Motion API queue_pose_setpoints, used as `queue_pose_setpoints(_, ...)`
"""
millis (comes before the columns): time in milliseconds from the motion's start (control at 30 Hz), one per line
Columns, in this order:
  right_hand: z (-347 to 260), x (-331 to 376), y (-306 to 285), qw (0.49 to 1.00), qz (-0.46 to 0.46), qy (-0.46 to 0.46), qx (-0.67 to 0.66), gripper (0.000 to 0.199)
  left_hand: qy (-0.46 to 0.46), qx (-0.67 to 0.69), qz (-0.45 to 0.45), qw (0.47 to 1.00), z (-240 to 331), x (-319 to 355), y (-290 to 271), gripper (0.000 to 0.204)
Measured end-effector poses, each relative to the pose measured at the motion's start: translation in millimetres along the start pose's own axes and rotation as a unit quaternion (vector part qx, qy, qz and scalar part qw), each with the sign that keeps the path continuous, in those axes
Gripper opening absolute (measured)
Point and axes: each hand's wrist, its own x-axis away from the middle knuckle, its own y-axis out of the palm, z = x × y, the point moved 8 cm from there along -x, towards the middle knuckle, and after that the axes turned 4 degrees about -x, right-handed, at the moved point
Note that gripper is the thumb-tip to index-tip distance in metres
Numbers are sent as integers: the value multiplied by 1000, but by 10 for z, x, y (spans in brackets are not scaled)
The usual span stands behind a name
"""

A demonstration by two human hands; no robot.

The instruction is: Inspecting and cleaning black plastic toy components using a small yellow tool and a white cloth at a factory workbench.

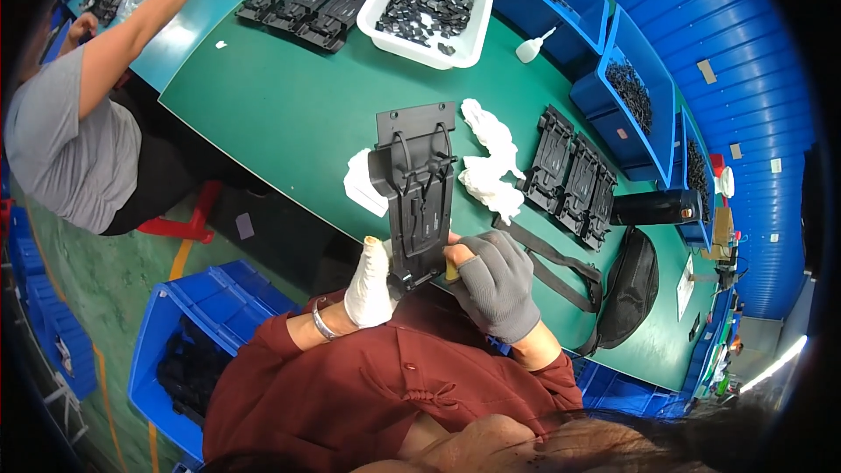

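Observation:
A long black moulded plastic part (427, 201) with ribs and two curved bars stands tilted in front of me, its far end over the green table. My left hand (371, 285), in a white glove, grips its near left edge. My right hand (495, 285), in a grey fingerless-tipped glove, closes on the near right corner, where a small yellowish bit shows by the thumb. What that bit is, I cannot make out. Beside the part lie a white cloth (492, 162) on the right and a white paper or cloth piece (364, 182) on the left.
A white tub (477, 35) of small dark pieces and stacked black parts (302, 2) sit at the back. More black parts (569, 177), a black bottle (655, 208) and a black bag (626, 289) lie right. Blue bins (626, 114) line the wall. A co-worker (79, 123) sits left.

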Motion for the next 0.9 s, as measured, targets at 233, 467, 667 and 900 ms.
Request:
queue_pose_setpoints(233, 22, -2, 6, 1000, -3, -5, -4, 43, -1, -14, 7, 1000, 18, -2, -24, 114)
queue_pose_setpoints(467, 47, 18, 17, 1000, -8, 27, -8, 48, -12, 16, 14, 1000, -69, 2, -45, 112)
queue_pose_setpoints(667, 43, 30, 12, 1000, -12, 25, -5, 49, -10, 14, 3, 1000, -90, 14, -54, 111)
queue_pose_setpoints(900, 68, 22, 27, 1000, -21, 5, -11, 46, -14, 32, 8, 999, -89, 8, -63, 106)
